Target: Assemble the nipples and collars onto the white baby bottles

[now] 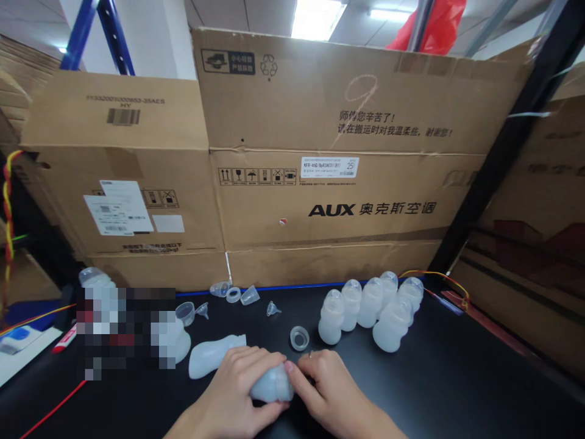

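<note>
My left hand [235, 384] is wrapped round a small translucent plastic bottle [270, 386] lying sideways, its end towards the right. At that end, my right hand [329, 385] is closed, with the thumb on the rim and the other fingers curled; the exact grip is partly hidden. Just beyond the hands lies a translucent ring cap [300, 338]. Left of them, a white squeeze-shaped bottle body [212, 356] rests on its side, partly behind my left hand.
Several capped bottles [333, 317] stand at the right on the black tabletop [439, 384]. Farther back lie a small funnel [273, 308], a clear cup [250, 296] and a white ring [233, 295]. Behind rises a cardboard wall [365, 244]. A blurred patch hides things at the left.
</note>
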A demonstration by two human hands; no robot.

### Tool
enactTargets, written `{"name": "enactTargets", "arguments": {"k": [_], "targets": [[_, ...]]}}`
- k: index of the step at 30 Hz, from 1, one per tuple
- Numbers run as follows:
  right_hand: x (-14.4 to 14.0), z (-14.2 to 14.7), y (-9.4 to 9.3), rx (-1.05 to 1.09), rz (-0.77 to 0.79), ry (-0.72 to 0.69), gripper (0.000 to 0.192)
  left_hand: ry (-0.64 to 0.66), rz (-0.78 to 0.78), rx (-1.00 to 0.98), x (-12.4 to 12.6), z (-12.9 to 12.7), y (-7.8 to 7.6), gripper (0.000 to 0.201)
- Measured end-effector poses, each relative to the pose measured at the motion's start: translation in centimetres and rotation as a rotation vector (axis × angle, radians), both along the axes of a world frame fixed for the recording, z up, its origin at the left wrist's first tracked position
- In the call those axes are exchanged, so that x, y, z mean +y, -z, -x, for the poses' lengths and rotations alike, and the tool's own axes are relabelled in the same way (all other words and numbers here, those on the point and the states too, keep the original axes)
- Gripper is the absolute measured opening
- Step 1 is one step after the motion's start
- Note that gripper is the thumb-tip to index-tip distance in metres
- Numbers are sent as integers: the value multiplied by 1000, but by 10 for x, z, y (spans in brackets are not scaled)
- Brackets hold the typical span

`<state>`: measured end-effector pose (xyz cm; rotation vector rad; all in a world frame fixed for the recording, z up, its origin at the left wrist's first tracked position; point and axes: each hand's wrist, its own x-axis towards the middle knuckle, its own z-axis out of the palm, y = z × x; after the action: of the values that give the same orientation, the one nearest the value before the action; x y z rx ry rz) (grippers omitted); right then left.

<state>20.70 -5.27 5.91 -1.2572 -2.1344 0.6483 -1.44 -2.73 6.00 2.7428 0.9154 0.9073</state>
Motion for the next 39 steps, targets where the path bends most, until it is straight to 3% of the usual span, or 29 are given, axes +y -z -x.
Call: {"name": "enactTargets", "arguments": {"k": [7, 14, 18, 24, 29, 34, 39], "targets": [[-2, -3, -1, -23, -69, 8, 42, -13, -86, -59, 2, 1, 2, 51], [-4, -1, 0, 7, -143, -7, 32, 1, -97, -76, -2, 0, -9, 46], [-2, 6, 8, 47, -63, 27, 36, -9, -161, -91, -3, -1, -5, 50], [2, 21, 24, 125, 73, 196, 45, -22, -256, -129, -2, -2, 7, 48], [4, 27, 23, 156, 194, 269, 46, -28, -340, -105, -1, -5, 5, 39], [-1, 19, 16, 196, 113, 215, 49, -45, -359, -84, 1, -8, 2, 38], [-5, 15, 18, 336, -49, 198, 35, -95, -346, -48, 3, -6, 8, 42]]}}
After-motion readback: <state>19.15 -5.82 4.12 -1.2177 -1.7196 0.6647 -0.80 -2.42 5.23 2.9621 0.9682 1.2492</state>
